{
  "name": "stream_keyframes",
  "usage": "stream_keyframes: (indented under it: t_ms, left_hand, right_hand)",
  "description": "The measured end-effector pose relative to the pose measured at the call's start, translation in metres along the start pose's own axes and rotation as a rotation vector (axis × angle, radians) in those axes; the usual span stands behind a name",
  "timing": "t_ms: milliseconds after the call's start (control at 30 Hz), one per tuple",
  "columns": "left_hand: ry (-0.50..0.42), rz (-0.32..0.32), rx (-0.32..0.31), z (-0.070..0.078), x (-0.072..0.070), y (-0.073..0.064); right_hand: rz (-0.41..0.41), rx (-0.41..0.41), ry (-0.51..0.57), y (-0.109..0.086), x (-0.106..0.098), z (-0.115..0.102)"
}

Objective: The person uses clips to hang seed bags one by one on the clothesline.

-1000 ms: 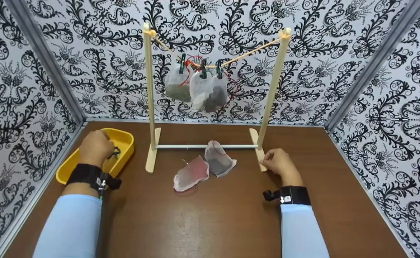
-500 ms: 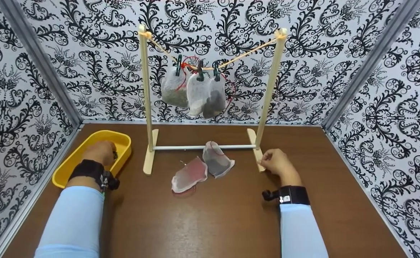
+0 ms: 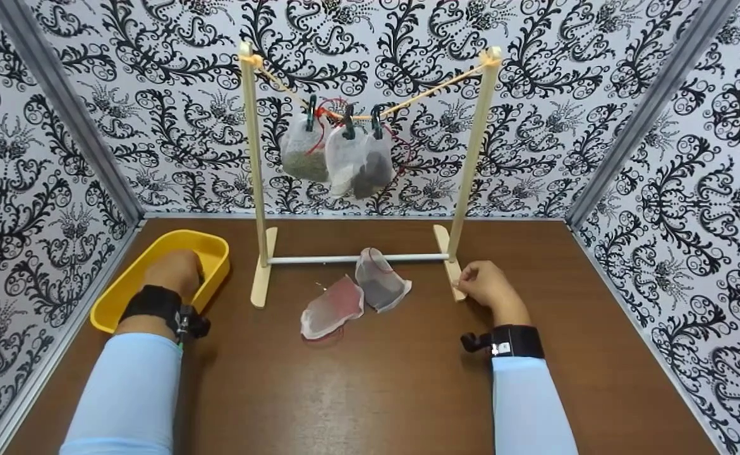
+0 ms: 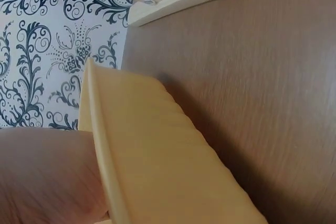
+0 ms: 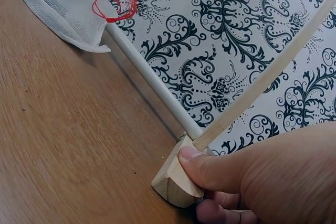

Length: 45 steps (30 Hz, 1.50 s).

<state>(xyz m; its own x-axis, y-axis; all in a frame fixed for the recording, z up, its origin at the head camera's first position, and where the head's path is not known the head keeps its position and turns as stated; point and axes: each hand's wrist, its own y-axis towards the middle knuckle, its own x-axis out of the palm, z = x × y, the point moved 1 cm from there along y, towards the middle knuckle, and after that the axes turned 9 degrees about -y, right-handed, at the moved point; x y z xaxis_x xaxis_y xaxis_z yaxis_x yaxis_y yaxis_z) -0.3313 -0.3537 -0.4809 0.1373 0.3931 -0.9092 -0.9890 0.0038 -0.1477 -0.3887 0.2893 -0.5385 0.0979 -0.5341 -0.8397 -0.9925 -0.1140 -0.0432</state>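
A brown wood-grain tabletop (image 3: 407, 417) spreads under the left hand (image 3: 170, 275) and the right hand (image 3: 488, 285), a soft sheen of light (image 3: 328, 392) lying nearer than both. Beyond them stands a white back wall (image 3: 534, 120) with black floral scrollwork. A matching left wall (image 3: 22, 177) flanks the left hand, a matching right wall (image 3: 711, 208) the right hand. Grey posts (image 3: 69, 114) line the far corners beyond each hand.

Left arm (image 3: 123, 392) and right arm (image 3: 532, 404) extended, near to far. Left hand (image 3: 172, 273) at left, back uppermost, fingers hidden. Right hand (image 3: 488, 286) at right, turned leftward, thumb opposed to curled fingers in a pinch.
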Motion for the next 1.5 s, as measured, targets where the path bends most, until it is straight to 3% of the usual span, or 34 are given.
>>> stream_keyframes:
  t_ms: [167, 267, 400, 533, 667, 767, 933, 1100, 1267, 1367, 1500]
  left_hand:
    - [-0.080, 0.017, -0.025, -0.005, 0.000, 0.008]
    - [-0.150, 0.040, -0.054, -0.005, -0.005, 0.011]
    - [-0.241, 0.181, -0.093, 0.002, -0.015, 0.009]
    - [-0.360, 0.379, -0.087, 0.024, -0.027, 0.001]
    - [-0.415, 0.553, -0.036, 0.061, -0.035, -0.008]
    - [-0.429, 0.645, -0.003, 0.091, -0.031, -0.016]
    - [-0.476, 0.705, 0.101, 0.135, -0.004, -0.021]
    - [-0.575, 0.761, 0.210, 0.166, 0.025, -0.021]
    - [-0.653, 0.741, 0.195, 0.190, 0.043, -0.023]
    - [-0.715, 0.716, 0.198, 0.202, 0.053, -0.022]
    - [-0.802, 0.663, 0.230, 0.219, 0.065, -0.023]
  right_hand:
    - [0.014, -0.033, -0.042, 0.030, 0.017, 0.038]
    - [0.009, -0.032, -0.036, 0.041, 0.024, 0.050]
    - [0.009, -0.023, -0.041, 0.046, 0.027, 0.056]
    - [-0.007, -0.021, -0.025, 0.043, 0.024, 0.052]
    - [-0.009, -0.033, -0.017, 0.039, 0.021, 0.048]
    - [-0.004, -0.037, -0.021, 0.037, 0.020, 0.046]
    - [-0.010, -0.051, 0.014, 0.030, 0.017, 0.036]
    - [-0.012, -0.061, 0.018, 0.028, 0.021, 0.032]
    - [-0.045, -0.039, 0.033, 0.019, 0.016, 0.018]
    - [-0.034, -0.066, 0.024, 0.021, 0.015, 0.022]
    - [-0.024, -0.055, -0.045, 0.012, 0.003, 0.010]
